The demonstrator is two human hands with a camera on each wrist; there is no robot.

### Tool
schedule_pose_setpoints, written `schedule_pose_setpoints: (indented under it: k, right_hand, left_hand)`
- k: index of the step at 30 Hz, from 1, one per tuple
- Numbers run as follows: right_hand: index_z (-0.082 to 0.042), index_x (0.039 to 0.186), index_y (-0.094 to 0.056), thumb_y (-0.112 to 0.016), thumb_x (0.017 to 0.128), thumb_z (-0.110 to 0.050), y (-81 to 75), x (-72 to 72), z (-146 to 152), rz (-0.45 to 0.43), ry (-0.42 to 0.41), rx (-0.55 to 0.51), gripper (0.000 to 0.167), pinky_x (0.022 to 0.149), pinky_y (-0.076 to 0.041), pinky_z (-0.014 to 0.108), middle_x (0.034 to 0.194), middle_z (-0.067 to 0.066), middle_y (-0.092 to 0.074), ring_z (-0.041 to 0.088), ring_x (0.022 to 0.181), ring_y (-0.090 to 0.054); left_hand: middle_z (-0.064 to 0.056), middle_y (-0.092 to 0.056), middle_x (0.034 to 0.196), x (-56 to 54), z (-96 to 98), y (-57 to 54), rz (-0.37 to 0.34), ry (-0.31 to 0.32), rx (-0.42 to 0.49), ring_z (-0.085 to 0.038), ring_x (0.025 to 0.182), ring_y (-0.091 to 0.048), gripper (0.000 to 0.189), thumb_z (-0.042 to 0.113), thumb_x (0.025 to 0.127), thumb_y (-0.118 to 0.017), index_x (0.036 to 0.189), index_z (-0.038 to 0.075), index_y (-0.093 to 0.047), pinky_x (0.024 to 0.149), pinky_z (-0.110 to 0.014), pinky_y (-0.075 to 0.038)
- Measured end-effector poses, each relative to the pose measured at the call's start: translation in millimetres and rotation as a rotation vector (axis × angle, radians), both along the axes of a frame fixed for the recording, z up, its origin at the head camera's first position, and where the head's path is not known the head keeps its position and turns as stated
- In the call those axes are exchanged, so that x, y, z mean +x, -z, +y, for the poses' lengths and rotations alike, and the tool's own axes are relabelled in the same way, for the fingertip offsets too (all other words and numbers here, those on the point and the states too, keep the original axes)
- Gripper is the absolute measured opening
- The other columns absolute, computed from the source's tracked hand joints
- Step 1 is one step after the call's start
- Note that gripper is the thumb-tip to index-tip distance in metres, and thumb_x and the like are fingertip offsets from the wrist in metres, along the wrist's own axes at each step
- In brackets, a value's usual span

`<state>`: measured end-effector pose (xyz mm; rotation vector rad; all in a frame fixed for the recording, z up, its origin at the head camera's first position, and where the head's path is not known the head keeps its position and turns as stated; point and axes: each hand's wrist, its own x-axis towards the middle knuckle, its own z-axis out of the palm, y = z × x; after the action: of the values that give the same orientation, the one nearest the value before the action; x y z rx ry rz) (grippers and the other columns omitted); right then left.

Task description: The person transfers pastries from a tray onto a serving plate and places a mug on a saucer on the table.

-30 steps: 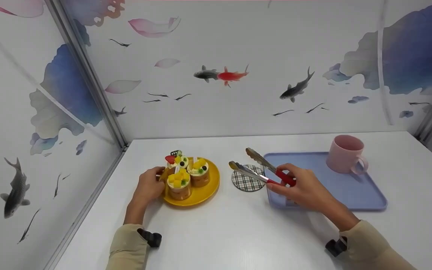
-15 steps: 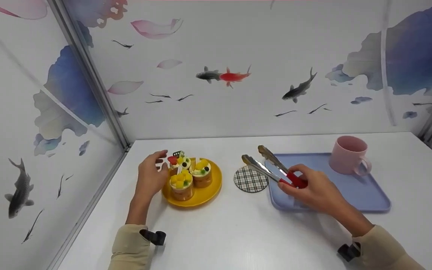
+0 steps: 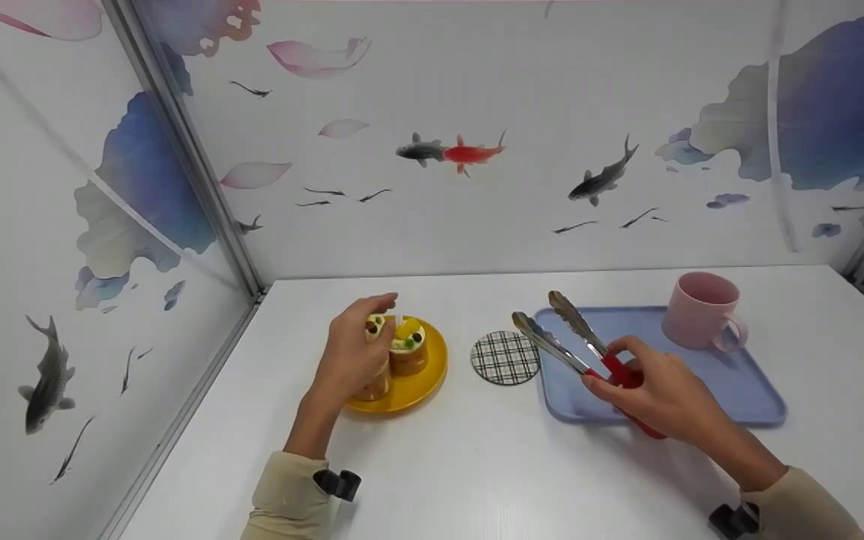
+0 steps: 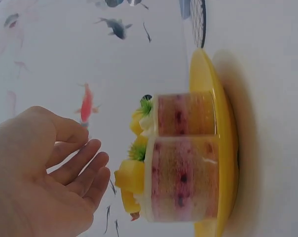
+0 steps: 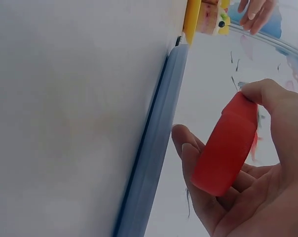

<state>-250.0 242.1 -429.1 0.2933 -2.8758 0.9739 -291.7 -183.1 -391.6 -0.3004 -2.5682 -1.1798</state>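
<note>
My left hand [image 3: 353,349] hovers over the yellow plate [image 3: 436,369], holding nothing, its fingers loosely bent. In the left wrist view the fingers are apart from the dessert cups. One dessert cup [image 4: 186,180] topped with yellow fruit stands on the plate, with another dessert cup [image 3: 407,358] beside it. My hand hides much of the cups in the head view. My right hand [image 3: 664,390] holds a pair of tongs by the red handles [image 5: 225,148], thumb on one side and fingers on the other. The metal arms are spread, pointing up and left above the blue tray [image 3: 567,405].
A pink mug [image 3: 700,311] stands at the tray's back right. Between plate and tray lies a round checked coaster [image 3: 505,358], close to the tray's left edge. White panels with painted fish enclose the white table [image 3: 469,480] at the back and left.
My left hand has left the plate's left side, risen and moved right over the cups. My right hand has carried the tongs to the right, away from the coaster.
</note>
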Motion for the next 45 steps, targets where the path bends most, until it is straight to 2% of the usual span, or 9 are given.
schedule_pose_setpoints:
  k: [5, 9, 14, 17, 22, 27, 32, 37, 45]
  right_hand:
    - [-0.011, 0.135, -0.057, -0.081, 0.091, -0.061, 2.6, 6.9, 13.4, -0.011, 0.011, 0.016, 0.07, 0.075, -0.068, 0.044, 0.11, 0.013, -0.079, 0.022, 0.09, -0.07]
    - [-0.009, 0.135, -0.054, -0.083, 0.09, -0.057, 2.8, 14.0, 24.3, -0.046, 0.03, 0.013, 0.072, 0.072, -0.069, 0.042, 0.112, 0.013, -0.077, 0.023, 0.093, -0.071]
    - [-0.004, 0.133, -0.054, -0.086, 0.089, -0.051, 3.4, 22.9, 38.0, -0.033, 0.062, 0.011, 0.072, 0.071, -0.069, 0.042, 0.116, 0.015, -0.073, 0.028, 0.101, -0.071]
    - [-0.003, 0.132, -0.055, -0.087, 0.089, -0.048, 4.2, 27.7, 46.2, -0.001, 0.078, 0.019, 0.07, 0.073, -0.069, 0.044, 0.116, 0.015, -0.072, 0.03, 0.103, -0.07]
    - [-0.002, 0.131, -0.055, -0.087, 0.089, -0.048, 5.2, 35.2, 60.8, -0.004, 0.095, 0.029, 0.07, 0.073, -0.068, 0.046, 0.117, 0.016, -0.069, 0.031, 0.102, -0.068]
    - [0.0, 0.132, -0.053, -0.087, 0.089, -0.051, 6.1, 41.6, 74.7, -0.067, 0.105, 0.049, 0.075, 0.07, -0.068, 0.044, 0.119, 0.017, -0.068, 0.03, 0.102, -0.067]
    - [0.004, 0.139, -0.048, -0.086, 0.086, -0.058, 6.8, 42.7, 86.4, -0.189, 0.119, 0.098, 0.09, 0.065, -0.068, 0.04, 0.114, 0.019, -0.069, 0.026, 0.097, -0.067]
    - [0.004, 0.141, -0.047, -0.084, 0.083, -0.067, 8.2, 47.1, 94.4, -0.292, 0.144, 0.16, 0.099, 0.061, -0.067, 0.037, 0.106, 0.016, -0.068, 0.023, 0.09, -0.064]
    - [0.002, 0.138, -0.049, -0.083, 0.08, -0.071, 10.7, 54.5, 103.8, -0.366, 0.162, 0.209, 0.099, 0.061, -0.066, 0.036, 0.106, 0.013, -0.067, 0.021, 0.09, -0.062]
  left_hand:
    - [0.0, -0.067, 0.151, 3.9, 14.8, 4.7, -0.048, 0.116, -0.002, -0.023, 0.139, -0.063, 0.047, 0.014, 0.106, -0.068, 0.152, 0.02, -0.063, 0.119, -0.044, -0.053]
    - [-0.004, -0.063, 0.156, 6.2, 25.0, 7.8, -0.084, 0.194, -0.01, -0.025, 0.141, -0.063, 0.049, 0.015, 0.106, -0.067, 0.154, 0.017, -0.06, 0.118, -0.045, -0.054]
    - [-0.004, -0.061, 0.158, 9.3, 42.9, 12.5, -0.121, 0.251, -0.052, -0.025, 0.142, -0.062, 0.05, 0.017, 0.107, -0.066, 0.156, 0.017, -0.058, 0.12, -0.044, -0.053]
    - [-0.003, -0.061, 0.157, 10.3, 54.7, 15.7, -0.138, 0.28, -0.076, -0.023, 0.142, -0.061, 0.051, 0.019, 0.107, -0.067, 0.157, 0.019, -0.058, 0.121, -0.043, -0.052]
    - [-0.005, -0.059, 0.16, 10.9, 69.4, 21.9, -0.167, 0.334, -0.134, -0.024, 0.142, -0.06, 0.053, 0.021, 0.108, -0.067, 0.159, 0.018, -0.055, 0.119, -0.043, -0.054]
    - [-0.003, -0.058, 0.161, 10.3, 77.4, 28.6, -0.2, 0.356, -0.197, -0.026, 0.143, -0.06, 0.054, 0.024, 0.108, -0.065, 0.16, 0.018, -0.053, 0.119, -0.042, -0.054]
    - [-0.007, -0.058, 0.162, 5.5, 83.9, 32.9, -0.217, 0.36, -0.223, -0.028, 0.15, -0.055, 0.054, 0.021, 0.107, -0.066, 0.16, 0.012, -0.053, 0.125, -0.047, -0.047]
    - [-0.008, -0.056, 0.163, -1.3, 92.3, 35.4, -0.242, 0.337, -0.244, -0.028, 0.154, -0.051, 0.055, 0.022, 0.107, -0.065, 0.159, 0.011, -0.053, 0.129, -0.049, -0.043]
    - [-0.009, -0.058, 0.161, -11.0, 107.6, 39.8, -0.272, 0.291, -0.257, -0.029, 0.151, -0.053, 0.054, 0.022, 0.106, -0.067, 0.158, 0.013, -0.055, 0.128, -0.048, -0.043]
